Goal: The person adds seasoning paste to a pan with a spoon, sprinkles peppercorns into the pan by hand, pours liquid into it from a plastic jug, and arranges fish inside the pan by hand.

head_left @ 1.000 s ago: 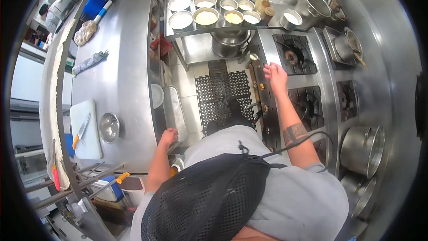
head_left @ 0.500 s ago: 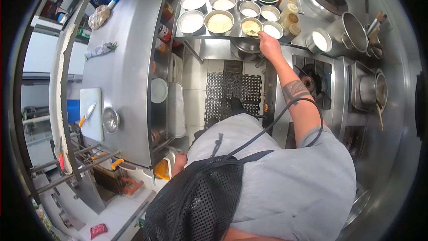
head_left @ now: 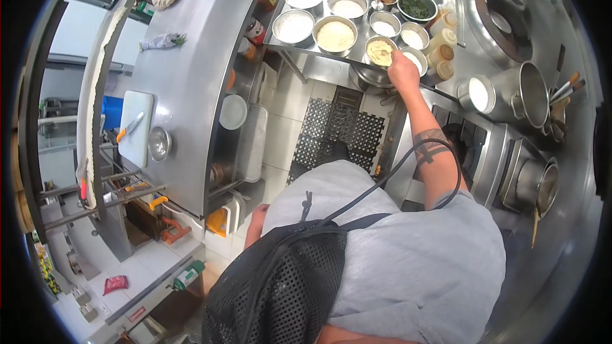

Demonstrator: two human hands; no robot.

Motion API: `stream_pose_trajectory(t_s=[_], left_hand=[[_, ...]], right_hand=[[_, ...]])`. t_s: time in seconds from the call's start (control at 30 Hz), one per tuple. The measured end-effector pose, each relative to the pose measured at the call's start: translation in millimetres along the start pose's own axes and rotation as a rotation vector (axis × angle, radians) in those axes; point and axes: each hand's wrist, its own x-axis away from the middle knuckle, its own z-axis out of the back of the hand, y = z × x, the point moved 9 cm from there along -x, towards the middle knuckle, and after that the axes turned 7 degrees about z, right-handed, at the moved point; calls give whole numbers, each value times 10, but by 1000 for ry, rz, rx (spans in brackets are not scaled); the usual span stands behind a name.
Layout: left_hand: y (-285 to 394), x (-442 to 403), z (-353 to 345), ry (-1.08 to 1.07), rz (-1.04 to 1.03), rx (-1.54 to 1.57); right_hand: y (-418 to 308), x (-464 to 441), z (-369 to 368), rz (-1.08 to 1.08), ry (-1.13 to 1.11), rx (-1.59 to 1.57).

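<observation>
My right hand (head_left: 404, 71) is closed at the near rim of a small metal container (head_left: 378, 50) of pale yellow food. A spoon seems to be in its fingers, mostly hidden by the hand and the food. Touching that hand's far side is a container of white contents (head_left: 414, 59). Larger round tins (head_left: 336, 35) of white and pale yellow contents stand to the left on the same metal shelf. My left hand (head_left: 257, 222) hangs low beside my body, partly behind the black mesh bag (head_left: 274, 286); its fingers do not show clearly.
Squeeze bottles (head_left: 441, 54) and a bowl of dark greens (head_left: 417, 6) stand to the right of the tins. A stove burner (head_left: 456, 140) lies beside my right arm. On the left counter are a knife (head_left: 131, 126) on a white cutting board (head_left: 136, 143) and a metal bowl (head_left: 159, 143).
The view has shifted, so the shelf and tins sit lower and farther right. My right hand stays at the yellow food's container; the spoon tip visible earlier is now hard to make out.
</observation>
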Motion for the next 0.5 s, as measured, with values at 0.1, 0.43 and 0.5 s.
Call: stream_pose_trajectory(t_s=[0.1,0.43,0.5], left_hand=[[23,86,13,24,37,3],[642,636,169,145,-92,122],[830,689,277,228,-151,64]], right_hand=[[145,37,-284,-3,-67,-24],[313,-45,-351,-163,-80,-51],[473,68,-504,-237,-36,-163]])
